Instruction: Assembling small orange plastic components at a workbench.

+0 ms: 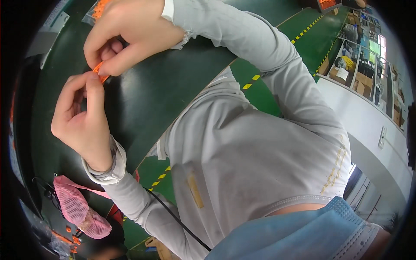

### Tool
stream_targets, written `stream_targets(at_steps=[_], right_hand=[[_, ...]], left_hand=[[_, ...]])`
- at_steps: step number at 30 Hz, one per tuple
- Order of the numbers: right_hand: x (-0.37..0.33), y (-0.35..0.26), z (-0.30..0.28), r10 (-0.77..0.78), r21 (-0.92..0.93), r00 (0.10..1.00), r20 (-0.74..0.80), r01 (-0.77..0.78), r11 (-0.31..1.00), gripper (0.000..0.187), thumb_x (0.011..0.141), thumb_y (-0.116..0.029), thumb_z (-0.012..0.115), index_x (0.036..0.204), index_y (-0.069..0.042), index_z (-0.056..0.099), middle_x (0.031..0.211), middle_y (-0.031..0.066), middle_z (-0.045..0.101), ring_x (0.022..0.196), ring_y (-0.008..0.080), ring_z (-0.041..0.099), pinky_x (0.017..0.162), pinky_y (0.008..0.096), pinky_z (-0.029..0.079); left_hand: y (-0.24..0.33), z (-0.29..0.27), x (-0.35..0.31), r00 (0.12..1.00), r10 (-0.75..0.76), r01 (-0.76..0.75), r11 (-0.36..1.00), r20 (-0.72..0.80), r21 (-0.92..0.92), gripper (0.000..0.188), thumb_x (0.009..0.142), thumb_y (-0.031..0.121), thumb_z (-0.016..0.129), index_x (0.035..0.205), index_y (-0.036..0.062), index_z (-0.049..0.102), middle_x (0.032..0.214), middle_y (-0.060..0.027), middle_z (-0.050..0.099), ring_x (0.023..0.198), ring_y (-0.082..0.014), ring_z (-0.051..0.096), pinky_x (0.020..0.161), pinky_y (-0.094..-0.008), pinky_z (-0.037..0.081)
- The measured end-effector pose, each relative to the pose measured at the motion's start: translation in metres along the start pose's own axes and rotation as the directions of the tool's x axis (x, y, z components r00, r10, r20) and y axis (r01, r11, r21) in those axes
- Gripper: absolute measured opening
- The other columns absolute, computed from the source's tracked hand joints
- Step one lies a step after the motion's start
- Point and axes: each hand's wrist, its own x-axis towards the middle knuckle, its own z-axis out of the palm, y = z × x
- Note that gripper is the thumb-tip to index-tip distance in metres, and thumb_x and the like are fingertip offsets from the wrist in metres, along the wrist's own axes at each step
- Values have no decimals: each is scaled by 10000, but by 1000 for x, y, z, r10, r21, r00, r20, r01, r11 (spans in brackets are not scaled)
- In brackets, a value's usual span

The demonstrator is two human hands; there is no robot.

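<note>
Orange small part being pinched between left hand and right hand fingertips over green mat; still being worked, not set down.

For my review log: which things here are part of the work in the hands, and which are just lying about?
In use:
- small orange part, pinched between left hand and right hand
- dark green work surface beneath them

Lying about:
- clear bag of orange pieces, top left
- pink mesh cap
- loose orange bits
- shelves with boxes
</note>
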Motion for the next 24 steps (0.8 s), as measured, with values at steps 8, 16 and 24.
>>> stream_targets(at_steps=[8,16,24], right_hand=[[6,-3,6,-182,-512,981,72,193,837,263,885,-339,567,782,-101,611,699,28,662,665,240,646,764,351,484],[6,-1,8,-219,-478,975,24,203,855,297,901,-360,555,753,-105,588,665,37,638,644,250,634,790,363,469],[4,-1,2,-320,-388,944,-86,264,883,229,815,-278,608,705,-78,589,653,77,625,636,266,622,704,367,457]], left_hand=[[4,3,-1,999,-38,38,999,18,-1,14,851,-78,636,864,-83,639,797,-60,645,732,-105,602,701,-207,477],[5,3,-2,999,43,-44,999,33,22,13,843,-98,632,854,-91,629,792,-79,641,716,-117,597,677,-216,481],[6,4,-2,988,149,-150,988,29,42,29,837,-110,633,859,-92,628,798,-96,644,721,-134,595,681,-222,481]])
